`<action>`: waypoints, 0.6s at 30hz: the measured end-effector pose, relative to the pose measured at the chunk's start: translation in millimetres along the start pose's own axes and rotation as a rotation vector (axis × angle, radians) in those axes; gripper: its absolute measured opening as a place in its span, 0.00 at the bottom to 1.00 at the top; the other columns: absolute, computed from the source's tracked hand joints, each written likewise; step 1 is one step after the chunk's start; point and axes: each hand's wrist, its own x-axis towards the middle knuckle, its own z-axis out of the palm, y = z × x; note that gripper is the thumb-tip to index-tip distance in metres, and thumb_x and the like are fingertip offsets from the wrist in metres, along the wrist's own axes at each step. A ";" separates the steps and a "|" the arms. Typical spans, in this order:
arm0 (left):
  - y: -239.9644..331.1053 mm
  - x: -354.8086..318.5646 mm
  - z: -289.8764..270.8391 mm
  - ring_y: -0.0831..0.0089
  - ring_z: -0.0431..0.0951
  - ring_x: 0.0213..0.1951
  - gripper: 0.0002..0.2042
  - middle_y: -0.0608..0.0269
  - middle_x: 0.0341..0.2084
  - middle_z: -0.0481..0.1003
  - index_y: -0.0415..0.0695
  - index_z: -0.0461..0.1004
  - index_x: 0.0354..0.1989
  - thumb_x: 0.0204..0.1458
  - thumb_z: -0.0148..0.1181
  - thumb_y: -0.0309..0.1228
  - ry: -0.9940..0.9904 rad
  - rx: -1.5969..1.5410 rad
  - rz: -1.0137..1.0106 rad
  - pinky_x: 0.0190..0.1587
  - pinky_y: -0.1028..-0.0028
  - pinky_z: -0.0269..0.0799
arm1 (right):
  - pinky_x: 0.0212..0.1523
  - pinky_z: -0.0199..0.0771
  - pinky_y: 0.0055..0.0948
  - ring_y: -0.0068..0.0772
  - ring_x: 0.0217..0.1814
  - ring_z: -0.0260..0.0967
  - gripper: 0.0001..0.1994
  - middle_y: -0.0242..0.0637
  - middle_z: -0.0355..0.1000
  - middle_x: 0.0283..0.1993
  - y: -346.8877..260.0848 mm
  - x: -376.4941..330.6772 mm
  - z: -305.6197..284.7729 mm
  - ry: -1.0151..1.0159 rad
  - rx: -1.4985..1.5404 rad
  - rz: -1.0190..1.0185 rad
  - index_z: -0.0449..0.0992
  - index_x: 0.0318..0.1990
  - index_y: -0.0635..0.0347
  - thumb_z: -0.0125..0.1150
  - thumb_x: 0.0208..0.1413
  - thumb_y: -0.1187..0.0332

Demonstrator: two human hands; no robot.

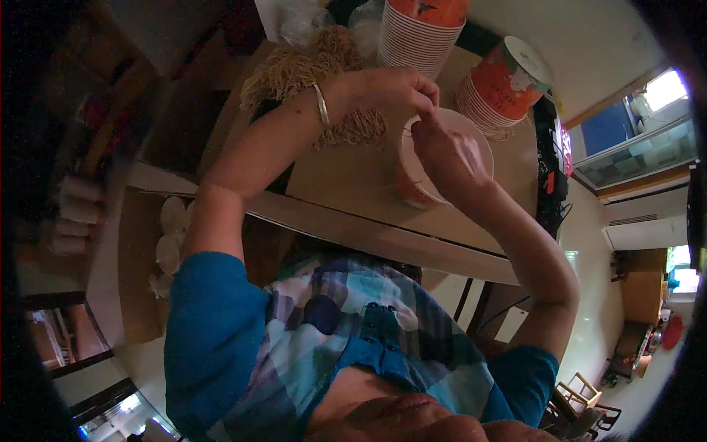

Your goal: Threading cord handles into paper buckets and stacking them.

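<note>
Both hands meet over a paper bucket (484, 141) with a pale inside and an orange printed outer wall. It stands on the tan tabletop near the front edge. My left hand (398, 90), a bracelet on its wrist, reaches across to the bucket's far rim with its fingers pinched. My right hand (453, 162) is over the bucket's mouth, its fingertips closed and almost touching the left ones. Whatever the fingers hold is too small to make out. A heap of tan, crinkled strands (291, 72) lies under and beyond my left forearm.
A tall stack of nested paper buckets (416, 44) rises behind my left hand. To its right, another stack (501, 85) stands upside down. Clear plastic bags (302, 26) lie at the back. An open cardboard box (140, 258) with pale round things sits below the table's left side.
</note>
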 end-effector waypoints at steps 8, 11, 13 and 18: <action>-16.1 -20.8 20.2 0.77 0.74 0.38 0.06 0.65 0.33 0.75 0.39 0.73 0.35 0.54 0.55 0.28 0.323 0.063 0.160 0.43 0.75 0.70 | 0.17 0.62 0.29 0.28 0.21 0.67 0.06 0.36 0.69 0.21 27.9 8.7 18.1 0.033 0.715 0.164 0.74 0.30 0.60 0.57 0.53 0.68; -11.6 -44.1 40.4 0.76 0.73 0.35 0.05 0.66 0.31 0.73 0.39 0.73 0.34 0.54 0.56 0.28 0.562 0.129 0.122 0.41 0.75 0.70 | 0.17 0.55 0.20 0.18 0.19 0.60 0.07 0.28 0.65 0.22 36.9 4.0 18.5 -0.230 1.259 0.520 0.75 0.33 0.60 0.58 0.55 0.66; -11.9 -57.1 54.3 0.75 0.73 0.34 0.05 0.65 0.29 0.72 0.40 0.73 0.33 0.53 0.56 0.28 0.620 0.209 0.130 0.40 0.75 0.69 | 0.17 0.50 0.15 0.13 0.19 0.55 0.07 0.24 0.63 0.24 44.7 1.1 23.9 -0.300 1.461 0.553 0.75 0.35 0.61 0.57 0.55 0.66; -2.8 -72.2 82.6 0.69 0.74 0.34 0.05 0.61 0.28 0.72 0.39 0.74 0.33 0.51 0.59 0.27 0.659 0.449 0.114 0.39 0.74 0.69 | 0.16 0.52 0.17 0.16 0.19 0.56 0.09 0.28 0.66 0.25 40.6 -8.0 27.2 -0.323 1.945 0.516 0.76 0.38 0.62 0.56 0.57 0.65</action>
